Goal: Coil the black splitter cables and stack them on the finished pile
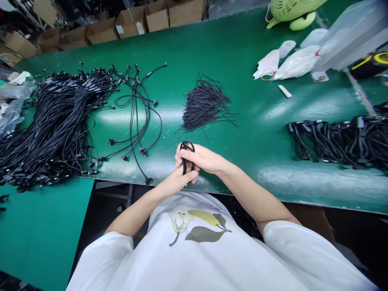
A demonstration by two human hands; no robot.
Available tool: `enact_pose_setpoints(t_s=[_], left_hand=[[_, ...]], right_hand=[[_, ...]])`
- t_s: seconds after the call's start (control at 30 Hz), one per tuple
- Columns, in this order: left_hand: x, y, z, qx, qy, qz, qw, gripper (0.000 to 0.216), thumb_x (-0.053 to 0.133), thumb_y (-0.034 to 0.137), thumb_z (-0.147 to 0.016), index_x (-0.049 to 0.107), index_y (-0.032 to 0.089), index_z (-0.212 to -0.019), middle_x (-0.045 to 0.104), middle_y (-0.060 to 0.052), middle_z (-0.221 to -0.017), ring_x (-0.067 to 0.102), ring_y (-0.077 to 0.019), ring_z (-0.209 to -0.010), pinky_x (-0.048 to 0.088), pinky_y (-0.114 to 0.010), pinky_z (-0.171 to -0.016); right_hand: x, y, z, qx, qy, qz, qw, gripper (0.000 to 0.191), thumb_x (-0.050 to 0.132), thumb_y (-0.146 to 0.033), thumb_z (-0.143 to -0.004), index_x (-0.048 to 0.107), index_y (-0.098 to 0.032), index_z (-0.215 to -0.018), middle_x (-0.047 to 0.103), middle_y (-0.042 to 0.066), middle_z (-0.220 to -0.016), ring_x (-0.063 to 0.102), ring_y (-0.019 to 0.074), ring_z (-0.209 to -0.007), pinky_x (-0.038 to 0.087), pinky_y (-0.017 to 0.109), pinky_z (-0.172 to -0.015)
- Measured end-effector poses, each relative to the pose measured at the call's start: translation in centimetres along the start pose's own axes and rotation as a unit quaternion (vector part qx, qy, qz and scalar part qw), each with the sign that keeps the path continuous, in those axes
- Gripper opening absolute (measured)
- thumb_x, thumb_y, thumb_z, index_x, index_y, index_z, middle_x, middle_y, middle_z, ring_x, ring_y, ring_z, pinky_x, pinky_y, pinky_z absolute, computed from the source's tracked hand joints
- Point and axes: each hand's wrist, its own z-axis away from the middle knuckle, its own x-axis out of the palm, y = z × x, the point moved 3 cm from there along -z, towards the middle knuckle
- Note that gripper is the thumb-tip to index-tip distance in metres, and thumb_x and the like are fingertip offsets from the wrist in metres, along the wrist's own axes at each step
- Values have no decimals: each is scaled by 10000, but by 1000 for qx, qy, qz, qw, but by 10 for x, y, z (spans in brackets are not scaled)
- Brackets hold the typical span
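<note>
A black cable (pixel 184 163), coiled into a small loop, is held between both hands at the table's front edge. My left hand (pixel 182 176) grips its lower part with the thumb across it. Closed round the upper part is my right hand (pixel 201 157), its thumb pressed near the top of the loop. The fingers partly cover the coil, so its ends cannot be made out. Just beyond the hands lies a pile of thin black twist ties (pixel 206 104). To the left, several loose black cables (pixel 138 109) with connectors spread over the green table (pixel 242 133).
A large heap of straight black cables (pixel 66 109) covers the left side. Coiled cables (pixel 342 141) lie in a row at the right. Plastic bags (pixel 300 62), a yellow-green basket (pixel 294 10) and a tape measure (pixel 371 64) sit back right. Cardboard boxes (pixel 130 22) line the far edge.
</note>
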Motion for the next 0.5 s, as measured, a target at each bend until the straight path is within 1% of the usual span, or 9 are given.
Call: enact_pose_setpoints(t_s=[0.07, 0.13, 0.2, 0.23, 0.3, 0.4, 0.47, 0.5], left_hand=[[-1, -4, -2, 2, 11, -30, 999, 396, 676, 513, -795, 511, 152, -794, 477, 26, -624, 458, -111, -617, 402, -275, -630], [2, -5, -2, -16, 4, 8, 1000, 427, 691, 536, -773, 476, 168, -798, 430, 47, -609, 432, -101, -578, 412, -267, -593], [5, -2, 0, -25, -3, 74, 997, 471, 710, 564, -743, 459, 177, -839, 396, 62, -624, 391, -81, -538, 394, -239, -532], [7, 1, 2, -24, -4, 99, 995, 490, 703, 584, -739, 464, 176, -869, 392, 62, -640, 375, -73, -528, 373, -223, -505], [9, 7, 6, -13, 4, 120, 993, 517, 662, 623, -757, 494, 167, -935, 394, 53, -665, 359, -67, -519, 330, -202, -469], [7, 12, 10, -7, 18, 111, 994, 519, 608, 627, -799, 541, 148, -987, 389, 45, -663, 337, -63, -505, 290, -197, -452], [2, 12, 10, -25, 16, 96, 995, 488, 612, 605, -807, 553, 141, -946, 365, 52, -636, 312, -58, -492, 267, -195, -451], [-1, 11, 10, -38, 15, 85, 996, 467, 618, 593, -807, 549, 141, -902, 346, 59, -620, 303, -56, -488, 257, -193, -451]], right_hand=[[1, 0, -2, -24, 30, -71, 997, 377, 665, -530, -796, 490, -200, -851, 549, -56, -687, 514, 70, -523, 520, 239, -569], [1, -1, -4, -69, 76, -119, 988, 385, 713, -490, -766, 461, -216, -866, 496, -100, -607, 465, 56, -451, 519, 243, -539], [1, -2, -5, -101, 113, -112, 982, 406, 739, -488, -737, 454, -213, -824, 475, -114, -531, 466, 66, -410, 509, 243, -505], [1, -3, -5, -113, 125, -98, 981, 416, 746, -494, -727, 450, -208, -785, 469, -114, -494, 477, 74, -401, 515, 251, -512], [0, -5, -5, -129, 136, -83, 979, 425, 742, -503, -730, 441, -204, -722, 440, -120, -432, 482, 79, -390, 549, 298, -606], [-5, -7, -1, -140, 112, -76, 981, 424, 624, -550, -826, 423, -210, -674, 461, -110, -438, 433, 60, -365, 541, 386, -800], [-12, -8, 4, -144, 117, -17, 982, 422, 553, -565, -869, 433, -211, -672, 528, -76, -492, 477, 77, -407, 510, 418, -876], [-17, -10, 8, -149, 133, 47, 979, 403, 557, -558, -869, 464, -208, -692, 582, -45, -556, 540, 101, -480, 495, 429, -903]])
